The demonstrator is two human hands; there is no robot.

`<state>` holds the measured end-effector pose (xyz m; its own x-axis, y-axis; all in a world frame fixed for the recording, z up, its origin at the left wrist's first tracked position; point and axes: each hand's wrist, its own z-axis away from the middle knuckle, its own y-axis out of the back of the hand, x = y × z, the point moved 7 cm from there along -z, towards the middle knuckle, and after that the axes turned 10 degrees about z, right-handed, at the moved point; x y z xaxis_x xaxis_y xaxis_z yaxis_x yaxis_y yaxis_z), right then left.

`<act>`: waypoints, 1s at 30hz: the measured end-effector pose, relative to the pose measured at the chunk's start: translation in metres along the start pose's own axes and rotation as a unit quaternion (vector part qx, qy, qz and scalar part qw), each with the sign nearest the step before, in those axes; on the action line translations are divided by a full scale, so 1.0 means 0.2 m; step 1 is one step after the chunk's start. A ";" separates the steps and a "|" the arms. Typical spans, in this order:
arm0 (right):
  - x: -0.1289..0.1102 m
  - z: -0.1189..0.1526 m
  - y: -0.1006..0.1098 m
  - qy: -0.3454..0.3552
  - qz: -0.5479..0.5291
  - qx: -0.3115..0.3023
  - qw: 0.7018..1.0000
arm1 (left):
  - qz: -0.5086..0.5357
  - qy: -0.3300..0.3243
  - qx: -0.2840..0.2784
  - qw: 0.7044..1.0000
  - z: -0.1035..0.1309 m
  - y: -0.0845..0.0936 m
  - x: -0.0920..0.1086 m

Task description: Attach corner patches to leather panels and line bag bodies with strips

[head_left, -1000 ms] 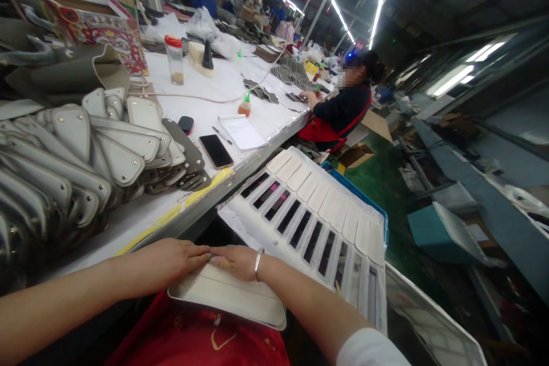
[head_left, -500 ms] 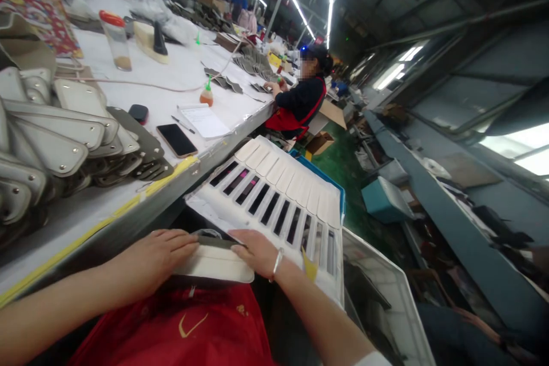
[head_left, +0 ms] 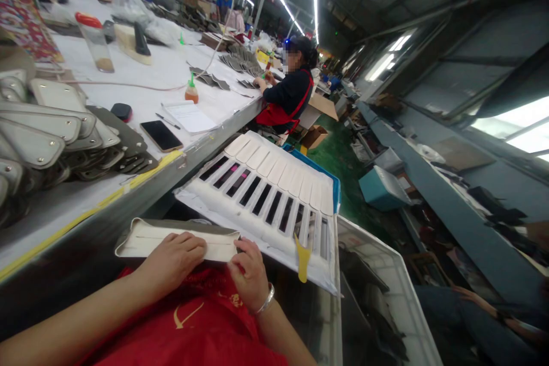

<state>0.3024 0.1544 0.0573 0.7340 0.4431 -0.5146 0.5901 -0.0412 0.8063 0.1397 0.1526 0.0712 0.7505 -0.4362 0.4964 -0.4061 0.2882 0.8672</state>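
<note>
Ceiling lights [head_left: 315, 0] are strung in long rows over a crowded workshop, and green floor [head_left: 332, 146] is seen well beyond the right hand [head_left: 252, 271]. By that hand the right end of a cream panel [head_left: 148, 239] with a grey-brown far edge is clamped between bent fingers. Across the panel's near face the left hand [head_left: 182, 253] is laid, its fingers close together; its thumb is hidden, so whether it is clamped cannot be told. The panel is held just beyond a red apron [head_left: 206, 320], on which a gold mark is printed.

Just beyond the right hand, a slotted white board [head_left: 201, 191] is lined with pale flaps [head_left: 278, 168], with a yellow strip [head_left: 302, 263] at its near edge. To the right of that hand, dark pieces are held in a white bin [head_left: 412, 303].

Beyond the left hand, the white-covered counter [head_left: 150, 91] is edged with yellow tape [head_left: 146, 180]. On it are set a phone [head_left: 162, 135], a pen [head_left: 167, 120] and a notepad [head_left: 191, 117], whose handwriting is too small to be read. Grey pieces [head_left: 38, 137] are heaped farther left. Farther off, a co-worker [head_left: 287, 91] is seated at the counter.
</note>
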 end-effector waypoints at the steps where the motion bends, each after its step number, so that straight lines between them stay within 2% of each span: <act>1: 0.00 0.00 0.00 -0.004 0.002 0.001 1.000 | -0.006 0.003 0.005 1.000 0.00 0.00 0.00; 9: -0.04 0.01 -0.03 -0.038 0.067 0.056 0.996 | -0.036 0.021 0.031 0.999 -0.02 -0.01 0.03; 16: -0.07 -0.02 -0.05 -0.070 0.094 0.022 0.993 | -0.017 0.050 0.072 0.996 -0.02 0.00 0.02; 18: -0.06 -0.02 -0.01 -0.104 0.119 0.036 0.987 | -0.020 0.057 0.076 0.995 -0.02 0.00 0.01; 20: 0.00 -0.01 0.01 -0.173 0.139 0.032 0.975 | -0.022 0.062 0.079 0.995 -0.02 0.00 0.01; 22: 0.09 0.03 -0.03 -0.250 0.116 -0.038 0.961 | -0.023 0.063 0.083 0.994 -0.02 0.00 0.01; 24: 0.14 0.07 -0.13 -0.308 0.027 -0.140 0.941 | -0.024 0.064 0.087 0.994 -0.02 0.00 0.01; 26: 0.14 0.12 -0.25 -0.370 -0.118 -0.208 0.898 | -0.026 0.064 0.086 0.994 -0.02 -0.01 0.00; 28: 0.11 0.16 -0.34 -0.435 -0.265 -0.217 0.832 | -0.026 0.065 0.084 0.994 -0.03 -0.01 -0.01; 30: 0.06 0.17 -0.39 -0.485 -0.363 -0.193 0.772 | -0.024 0.067 0.081 0.994 -0.03 -0.01 -0.02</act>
<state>0.2771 0.1327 -0.0220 0.2740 -0.6621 -0.6975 0.9576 0.2550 0.1342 0.1409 0.1583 0.0681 0.8291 -0.3253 0.4547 -0.4393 0.1241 0.8897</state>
